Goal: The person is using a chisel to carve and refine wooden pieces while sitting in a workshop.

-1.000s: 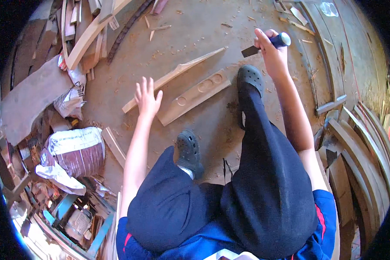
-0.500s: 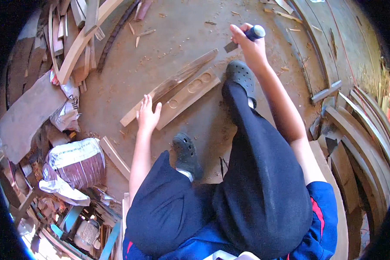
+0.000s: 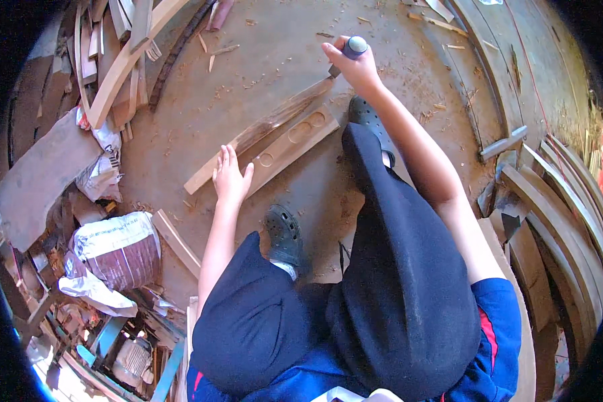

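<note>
My right hand (image 3: 360, 69) is wrapped round a chisel (image 3: 354, 46) with a blue, pale-capped handle. Its blade points down at the far right end of a long, narrow wooden strip (image 3: 268, 126), whose upper side is rough and dark-streaked. Whether the edge touches the wood I cannot tell. My left hand (image 3: 230, 179) lies with fingers stretched out against the near left part of that strip. Beside it, closer to my feet, is a wooden board (image 3: 285, 155) with several round shallow recesses, its left end partly behind my left hand.
Curved timber pieces (image 3: 549, 221) are stacked at the right, and more wood (image 3: 124, 80) leans at the far left. A brown and white sack (image 3: 124, 251) stands left of my knee, with a motor (image 3: 134, 360) below it. Wood shavings (image 3: 238, 94) litter the floor. My dark clogs (image 3: 285, 234) flank the board.
My right hand has moved left with the chisel, bringing its blade from beyond the strip to the strip's far end. My left hand has stayed nearly in place.
</note>
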`<action>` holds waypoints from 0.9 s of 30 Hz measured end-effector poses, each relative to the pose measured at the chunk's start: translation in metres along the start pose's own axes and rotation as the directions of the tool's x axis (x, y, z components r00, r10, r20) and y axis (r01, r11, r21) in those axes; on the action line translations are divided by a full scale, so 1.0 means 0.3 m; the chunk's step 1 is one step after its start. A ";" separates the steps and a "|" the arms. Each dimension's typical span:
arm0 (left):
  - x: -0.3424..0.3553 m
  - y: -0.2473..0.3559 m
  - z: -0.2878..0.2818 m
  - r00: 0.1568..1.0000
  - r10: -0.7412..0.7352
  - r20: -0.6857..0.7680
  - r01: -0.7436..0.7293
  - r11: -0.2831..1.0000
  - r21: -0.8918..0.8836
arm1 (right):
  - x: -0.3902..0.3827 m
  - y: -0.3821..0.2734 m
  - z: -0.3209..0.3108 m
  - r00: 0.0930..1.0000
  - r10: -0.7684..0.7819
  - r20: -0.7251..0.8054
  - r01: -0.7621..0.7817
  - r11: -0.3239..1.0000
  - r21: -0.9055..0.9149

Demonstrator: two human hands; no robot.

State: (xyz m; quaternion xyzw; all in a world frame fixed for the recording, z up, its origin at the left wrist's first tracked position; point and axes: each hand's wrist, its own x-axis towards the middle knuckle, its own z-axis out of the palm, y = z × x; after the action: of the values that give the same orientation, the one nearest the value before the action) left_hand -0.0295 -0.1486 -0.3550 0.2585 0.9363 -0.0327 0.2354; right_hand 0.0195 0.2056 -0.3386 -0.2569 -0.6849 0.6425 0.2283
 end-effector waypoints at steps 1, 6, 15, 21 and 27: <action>-0.001 0.003 -0.003 1.000 0.019 -0.016 -0.019 1.000 0.014 | -0.001 -0.002 -0.001 0.999 -0.033 0.014 0.032 0.999 0.015; -0.007 0.013 -0.012 1.000 -0.019 0.020 0.018 1.000 0.023 | -0.019 -0.014 0.005 0.996 0.040 0.074 -0.041 0.999 0.010; -0.006 0.022 -0.024 0.999 -0.022 0.024 0.021 0.999 0.027 | -0.003 0.006 -0.007 0.999 0.037 -0.040 -0.036 0.999 0.012; -0.010 0.022 -0.027 0.999 -0.032 0.029 0.031 0.999 0.035 | -0.006 0.016 -0.005 0.994 0.027 -0.105 -0.019 0.997 0.079; 0.000 0.025 -0.035 0.999 -0.054 0.001 0.054 0.998 0.040 | 0.009 -0.079 0.072 0.999 0.046 -0.017 -0.045 0.996 0.072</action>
State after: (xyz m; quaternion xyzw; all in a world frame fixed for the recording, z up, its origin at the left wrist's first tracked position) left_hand -0.0301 -0.1403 -0.3452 0.2377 0.9418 -0.0582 0.2304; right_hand 0.0022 0.1899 -0.3167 -0.2701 -0.6533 0.6691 0.2292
